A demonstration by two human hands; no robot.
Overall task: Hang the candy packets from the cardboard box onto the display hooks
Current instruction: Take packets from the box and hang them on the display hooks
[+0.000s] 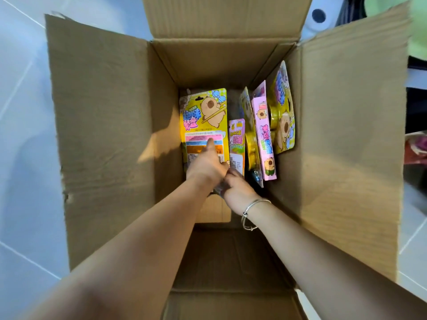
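Observation:
I look straight down into an open cardboard box (221, 63) holding several candy packets. A large yellow packet (203, 116) with a cartoon animal lies at the left of the box's bottom. My left hand (208, 163) grips its lower part, index finger stretched along its face. Beside it stands a small pink-orange packet (236, 144). My right hand (236, 189), a silver bangle on its wrist, curls its fingers round that packet's bottom edge. More packets lean on the right wall: a pink one (263, 132) and a yellow one (283, 112). No display hooks are in view.
The box's four flaps (97, 125) are folded outward over a pale tiled floor (20, 158). The box walls are tall and close around both forearms. Dark and coloured items (416, 125) show past the right flap.

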